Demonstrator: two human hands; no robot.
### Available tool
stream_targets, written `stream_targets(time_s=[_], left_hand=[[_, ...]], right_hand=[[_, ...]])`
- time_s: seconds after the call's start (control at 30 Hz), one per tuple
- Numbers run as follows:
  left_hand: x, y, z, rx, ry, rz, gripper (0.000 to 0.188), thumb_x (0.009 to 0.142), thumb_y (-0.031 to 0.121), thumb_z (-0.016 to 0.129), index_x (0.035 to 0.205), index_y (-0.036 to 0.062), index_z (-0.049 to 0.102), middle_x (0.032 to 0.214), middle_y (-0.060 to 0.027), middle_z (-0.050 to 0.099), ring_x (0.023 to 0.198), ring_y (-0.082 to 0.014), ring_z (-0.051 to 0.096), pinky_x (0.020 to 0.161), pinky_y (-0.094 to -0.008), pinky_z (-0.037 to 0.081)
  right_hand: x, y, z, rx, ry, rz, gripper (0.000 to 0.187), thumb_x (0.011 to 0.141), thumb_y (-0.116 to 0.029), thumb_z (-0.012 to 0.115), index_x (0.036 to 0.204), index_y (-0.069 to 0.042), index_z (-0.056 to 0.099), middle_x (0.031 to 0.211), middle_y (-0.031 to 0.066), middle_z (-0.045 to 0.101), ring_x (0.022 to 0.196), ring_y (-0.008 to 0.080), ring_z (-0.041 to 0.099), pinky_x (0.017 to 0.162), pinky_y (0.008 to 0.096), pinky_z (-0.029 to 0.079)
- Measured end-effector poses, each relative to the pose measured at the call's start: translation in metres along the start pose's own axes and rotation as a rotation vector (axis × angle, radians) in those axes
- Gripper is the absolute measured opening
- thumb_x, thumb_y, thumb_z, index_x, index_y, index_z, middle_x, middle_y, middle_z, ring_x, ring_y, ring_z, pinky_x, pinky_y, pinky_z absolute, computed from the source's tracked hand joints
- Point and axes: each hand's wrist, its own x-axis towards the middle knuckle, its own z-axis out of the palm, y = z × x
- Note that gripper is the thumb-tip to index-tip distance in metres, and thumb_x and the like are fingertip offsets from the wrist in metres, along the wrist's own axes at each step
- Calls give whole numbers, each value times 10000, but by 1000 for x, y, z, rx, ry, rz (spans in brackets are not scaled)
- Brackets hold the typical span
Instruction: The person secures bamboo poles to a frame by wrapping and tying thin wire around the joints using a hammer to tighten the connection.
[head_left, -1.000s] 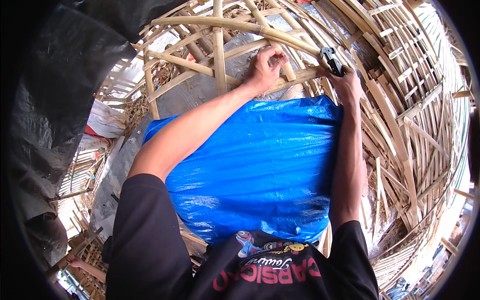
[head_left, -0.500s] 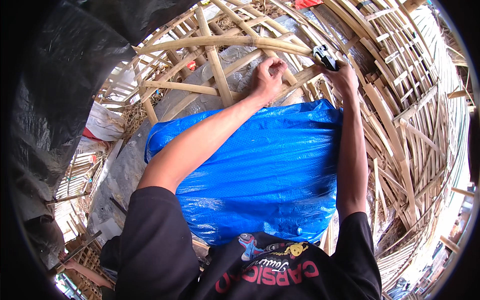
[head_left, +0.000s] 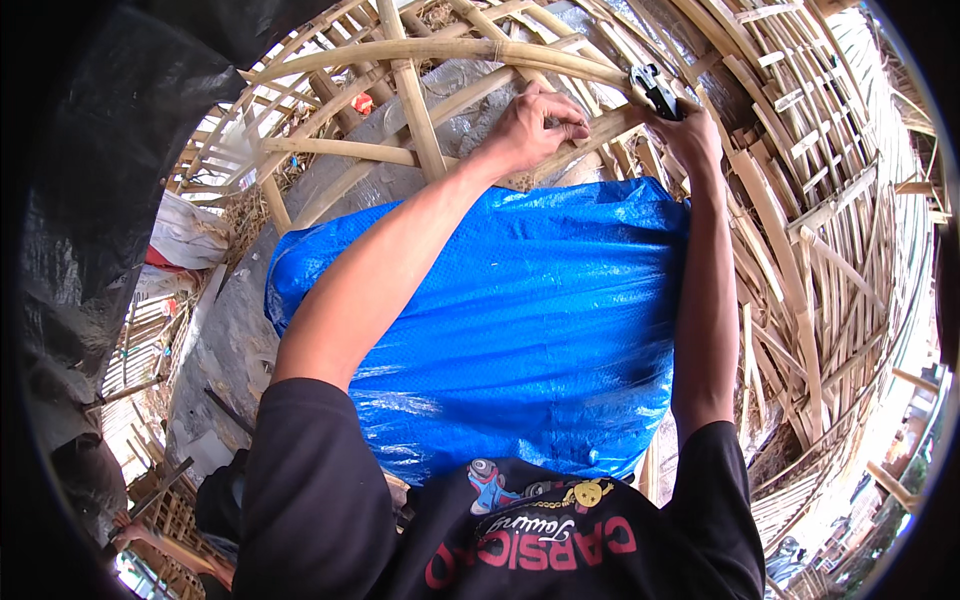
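Note:
My right hand (head_left: 688, 132) is closed round a small black and silver hand tool (head_left: 653, 92), whose exact kind I cannot make out. It lies at the right ends of two bamboo strips. My left hand (head_left: 530, 128) has its fingers curled and pinched together just above a flat bamboo strip (head_left: 612, 128); whatever is in them is too small to name. A longer curved bamboo strip (head_left: 450, 48) arches beyond both hands, crossing others in an open lattice. Blue plastic sheeting (head_left: 520, 300) covers my lap beneath my forearms.
Woven bamboo pieces (head_left: 810, 150) are heaped along the right side. A black plastic sheet (head_left: 100, 180) hangs at the left. Grey sheeting (head_left: 215, 350) lies on the ground beside a white sack (head_left: 188, 232). At the lower left, another person's hand (head_left: 128, 530) grips a dark bar.
My left hand has turned over, knuckles up, and moved slightly left with its fingers lower over the strip. My right hand still holds the tool. The view has shifted a little.

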Motion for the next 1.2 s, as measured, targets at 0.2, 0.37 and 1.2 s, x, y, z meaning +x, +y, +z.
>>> stream_targets(time_s=[0.2,0.37,1.2], left_hand=[[1,2,0,21,45,56,67,804,198,796,860,162,793,947,21,758,935,-172,591,853,-323,508],[0,2,-2,41,81,80,95,802,177,794,881,126,787,975,-20,751,983,-190,621,881,-323,515],[-2,-1,-1,63,162,132,176,746,169,836,898,95,785,949,-49,756,979,-212,641,863,-341,542]], right_hand=[[-1,-1,-1,-29,31,-22,671,638,-659,825,996,-96,751,869,120,742,828,274,719,758,413,541],[-7,-6,-5,5,138,-63,552,723,-596,802,945,-95,737,788,119,719,750,272,702,719,397,528],[-132,-75,-6,610,-356,63,658,1012,-625,386,734,-52,551,551,11,475,455,110,461,436,279,386]])
